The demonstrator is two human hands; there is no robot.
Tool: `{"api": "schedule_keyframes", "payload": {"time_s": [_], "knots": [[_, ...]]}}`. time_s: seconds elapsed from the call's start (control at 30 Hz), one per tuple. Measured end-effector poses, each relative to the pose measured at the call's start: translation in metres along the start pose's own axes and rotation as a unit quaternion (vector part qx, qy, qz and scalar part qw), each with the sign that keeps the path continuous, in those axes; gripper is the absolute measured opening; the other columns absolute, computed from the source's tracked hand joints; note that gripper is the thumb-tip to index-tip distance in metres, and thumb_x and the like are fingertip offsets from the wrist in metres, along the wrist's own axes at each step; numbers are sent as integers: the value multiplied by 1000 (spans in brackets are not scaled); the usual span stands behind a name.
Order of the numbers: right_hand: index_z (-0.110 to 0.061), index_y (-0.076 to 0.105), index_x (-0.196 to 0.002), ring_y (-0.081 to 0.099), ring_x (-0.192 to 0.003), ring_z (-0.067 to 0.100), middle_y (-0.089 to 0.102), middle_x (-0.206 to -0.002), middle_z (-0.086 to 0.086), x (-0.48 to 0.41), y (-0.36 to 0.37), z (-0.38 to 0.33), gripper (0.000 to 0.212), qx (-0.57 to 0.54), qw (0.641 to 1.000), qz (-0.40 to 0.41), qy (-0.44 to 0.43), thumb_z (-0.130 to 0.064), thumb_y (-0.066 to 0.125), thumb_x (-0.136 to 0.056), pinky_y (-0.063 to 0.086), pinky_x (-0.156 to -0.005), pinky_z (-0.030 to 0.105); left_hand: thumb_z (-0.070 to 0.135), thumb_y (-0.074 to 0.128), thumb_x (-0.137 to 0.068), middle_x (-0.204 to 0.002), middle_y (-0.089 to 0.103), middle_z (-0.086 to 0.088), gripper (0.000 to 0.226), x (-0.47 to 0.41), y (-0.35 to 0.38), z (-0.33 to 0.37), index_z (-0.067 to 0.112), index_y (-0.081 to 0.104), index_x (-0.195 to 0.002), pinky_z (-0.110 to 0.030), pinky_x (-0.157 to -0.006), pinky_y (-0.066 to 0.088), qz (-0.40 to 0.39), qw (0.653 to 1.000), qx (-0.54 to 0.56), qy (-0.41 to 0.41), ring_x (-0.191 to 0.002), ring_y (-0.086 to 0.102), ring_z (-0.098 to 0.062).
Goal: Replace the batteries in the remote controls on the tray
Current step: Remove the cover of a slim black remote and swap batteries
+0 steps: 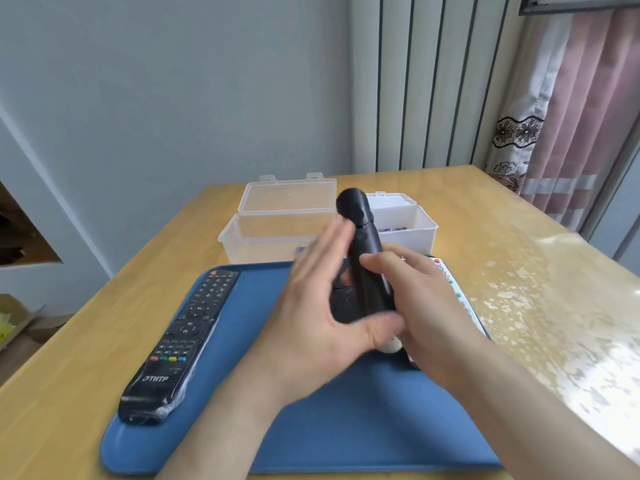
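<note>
Early going. The right hand (426, 299) wraps the held remote (363, 237), raised over the tray (242, 445). The left hand (311, 317) lies flat-fingered against it, thumb at its base. The cover seems still on, though blur hides it. A wrapped remote (183, 337) lies left on the tray and a white remote (453, 285) right, both apparently untouched. On the far side, the left box (263, 237) is open with something bluish low inside, and the right box (415, 233) holds batteries (391, 229).

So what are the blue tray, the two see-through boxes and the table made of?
The tray looks like matte plastic or rubber: even blue, soft rounded rim, no shine. The left box and right box look like thin frosted plastic: translucent, with moulded hinged lids. The table looks like pale wood or laminate, glossy: it mirrors window light.
</note>
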State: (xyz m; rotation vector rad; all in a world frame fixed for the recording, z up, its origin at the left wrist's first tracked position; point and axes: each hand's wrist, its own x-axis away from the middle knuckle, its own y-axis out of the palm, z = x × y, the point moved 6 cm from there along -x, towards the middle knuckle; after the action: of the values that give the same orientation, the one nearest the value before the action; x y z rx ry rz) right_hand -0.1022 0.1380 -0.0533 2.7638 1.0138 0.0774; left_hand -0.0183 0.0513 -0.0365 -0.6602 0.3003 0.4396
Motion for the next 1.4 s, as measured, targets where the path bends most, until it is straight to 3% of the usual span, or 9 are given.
{"api": "schedule_keyframes", "payload": {"time_s": [0.1, 0.2, 0.4, 0.57, 0.7, 0.93, 1.07, 1.2, 1.4], "knots": [[-24, 65, -73, 62, -65, 14, 62, -61, -7, -2, -4, 7, 20, 9, 1000, 12, 16, -21, 57, -91, 45, -59, 28, 65, 70, -63, -156, 13, 27, 104, 0, 9, 6, 33, 23, -151, -10, -111, 17, 9, 985, -163, 61, -140, 14, 13], [-27, 74, -70, 60, -63, 23, 68, -66, -3, -2, -5, 7, 38, -14, 999, 4, 38, -34, 49, -98, 37, -52, 21, 68, 61, -65, -153, 29, 22, 92, -1, 5, 1, 35, 33, -147, -5, -108, 22, 14, 996, -82, 35, -135, 26, 16], [-23, 72, -81, 27, -81, 33, 48, -90, 21, -2, -1, 14, 44, -60, 994, -45, 85, -61, 53, -90, 11, -64, 39, 57, 66, -68, -138, 52, 24, 87, 0, 7, -2, 36, 35, -146, -17, -102, 42, -48, 995, 83, -36, -120, 52, 9], [-22, 74, -63, 22, -47, 9, 47, -60, -4, -3, -2, 10, 46, -136, 985, -56, 86, -44, 51, -96, 10, -50, 25, 49, 56, -80, -138, 54, 18, 67, 2, -2, 7, 29, 46, -142, -22, -106, 40, -11, 1000, -10, 26, -125, 48, 6], [-17, 72, -87, 26, -50, 11, 62, -69, 1, -9, -10, 14, 42, -141, 984, -33, 104, -47, 46, -98, 14, -50, 24, 30, 43, -91, -117, 69, 4, 48, 2, -6, 17, 14, 56, -135, -26, -81, 51, 74, 970, -198, 123, -94, 64, -10], [-3, 70, -108, 30, -52, 11, 37, -60, -1, -15, -26, 14, 30, -249, 960, 2, 129, -22, 55, -90, 27, -52, 22, 13, 52, -92, -100, 71, 5, 38, 4, -28, 19, 10, 60, -129, -17, -77, 51, 198, 966, -119, 112, -84, 67, -4], [-14, 64, -102, 21, -55, 13, 28, -60, -3, -11, -23, 5, 48, -215, 965, -64, 135, -58, 60, -82, 16, -55, 26, 15, 55, -92, -127, 62, 4, 39, 3, -10, 23, 9, 59, -130, -6, -98, 37, 97, 971, -156, 153, -115, 56, 1], [-13, 61, -95, 22, -45, 11, 24, -53, -4, -18, -41, 10, 39, -100, 988, 24, 116, -51, 58, -91, 18, -44, 22, 11, 69, -84, -142, 45, 21, 59, 3, 11, 13, 27, 51, -137, -8, -108, 28, -72, 987, -105, 93, -130, 36, 16], [-14, 53, -83, 19, -43, 11, 23, -49, -5, -17, -43, 7, 40, -86, 990, 50, 95, -52, 50, -96, 14, -44, 24, 5, 71, -79, -118, 67, 17, 51, 5, 0, 9, 30, 62, -123, -15, -86, 51, -132, 979, 143, -67, -110, 62, 1]]}}
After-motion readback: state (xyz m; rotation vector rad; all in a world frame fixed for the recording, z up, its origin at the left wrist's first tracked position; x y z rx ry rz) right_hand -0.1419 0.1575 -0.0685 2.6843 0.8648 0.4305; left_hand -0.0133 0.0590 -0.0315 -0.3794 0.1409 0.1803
